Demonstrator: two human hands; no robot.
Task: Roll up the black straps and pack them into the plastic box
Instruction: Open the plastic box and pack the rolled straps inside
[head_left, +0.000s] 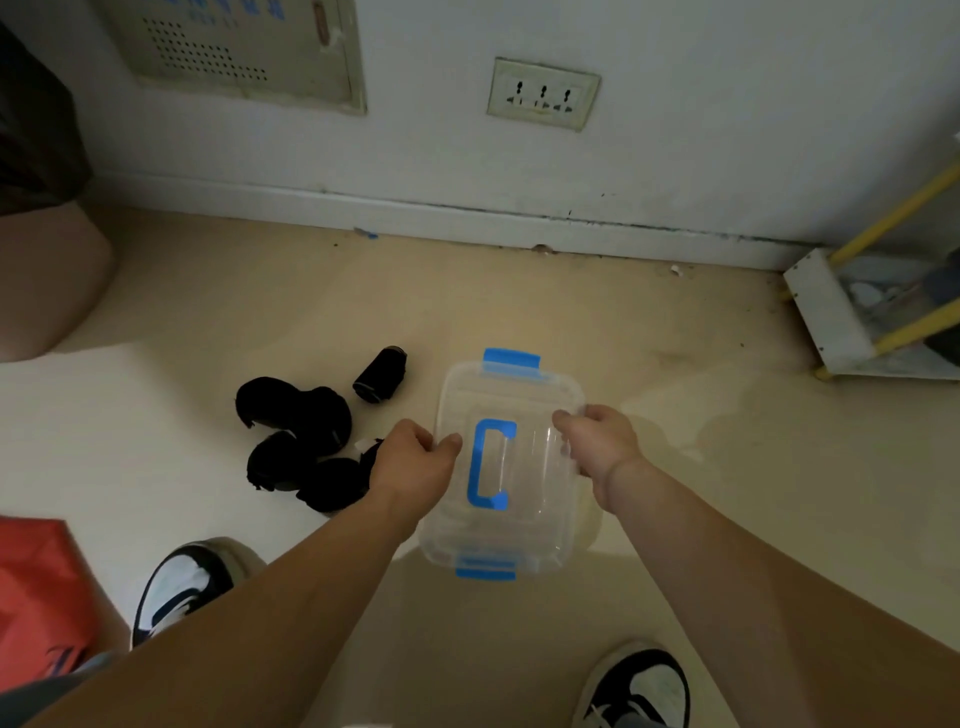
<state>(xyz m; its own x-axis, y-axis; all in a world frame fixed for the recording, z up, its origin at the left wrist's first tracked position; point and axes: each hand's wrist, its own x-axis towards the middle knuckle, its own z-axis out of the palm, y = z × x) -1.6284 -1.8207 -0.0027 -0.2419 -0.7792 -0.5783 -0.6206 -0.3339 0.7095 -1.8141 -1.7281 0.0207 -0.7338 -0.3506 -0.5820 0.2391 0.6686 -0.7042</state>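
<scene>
A clear plastic box (524, 395) with a lid, a blue handle and blue end clips sits on the beige floor in the middle of the view. My left hand (415, 460) grips its left edge with the thumb on the lid. My right hand (597, 441) grips its right edge. Left of the box lies a heap of black straps (296, 436), several of them rolled. One rolled black strap (380, 375) lies apart, just beyond the heap.
A white wall with a skirting board (467, 218) and a socket (543, 93) runs behind. A white and yellow rack (852, 312) stands at the right. A red bag (41, 592) lies at the lower left. My two shoes (182, 587) stand near the box.
</scene>
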